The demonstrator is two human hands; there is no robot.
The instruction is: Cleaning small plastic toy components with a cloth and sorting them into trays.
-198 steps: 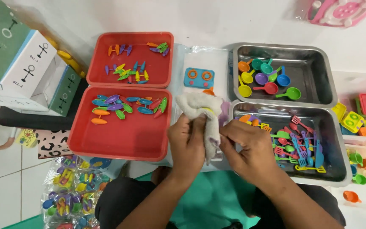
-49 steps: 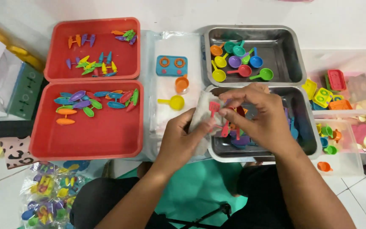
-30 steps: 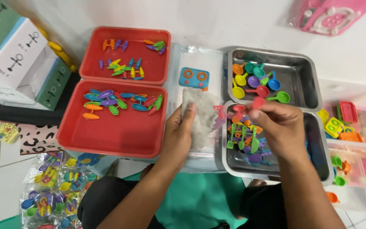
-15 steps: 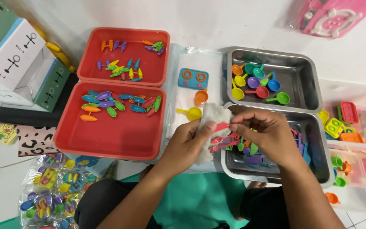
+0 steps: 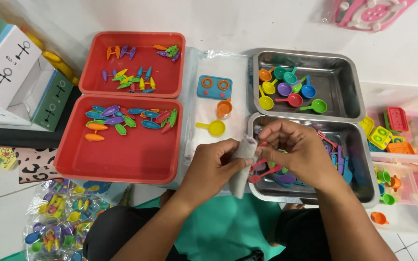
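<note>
Left hand [image 5: 214,166]: fingers closed on a grey cloth [image 5: 242,164], held over the near rim of the lower steel tray [image 5: 364,186]. Right hand [image 5: 293,152]: fingers pinched against the cloth's top; whatever small piece they grip is hidden. Red toy utensils [image 5: 263,173] lie just beneath. Yellow toy pan [image 5: 212,127] on the table nearby.

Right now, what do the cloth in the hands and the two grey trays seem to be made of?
Cloth: soft greyish-white fabric, probably terry; it folds and looks fuzzy. Upper grey tray and lower grey tray: likely stainless steel, with shiny, reflecting walls.
</note>
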